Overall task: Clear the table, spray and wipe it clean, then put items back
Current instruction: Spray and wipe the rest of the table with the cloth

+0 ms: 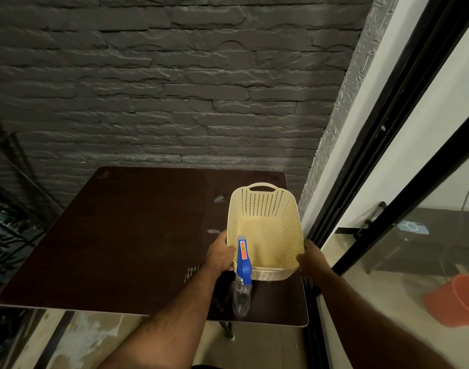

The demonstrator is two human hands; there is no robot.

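My left hand (pixel 219 253) grips the near left rim of the cream basket (pixel 265 230), fingers curled over its edge; my right hand (pixel 311 258) grips the near right corner. The basket sits at the surface's (pixel 127 235) right edge, at about 3 o'clock. The spray bottle (pixel 243 278) stands at the basket's 7 o'clock, touching my left hand's right side.

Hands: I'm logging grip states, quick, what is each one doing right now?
Left hand: grips the near left rim of the cream basket.
Right hand: grips the basket's near right corner.
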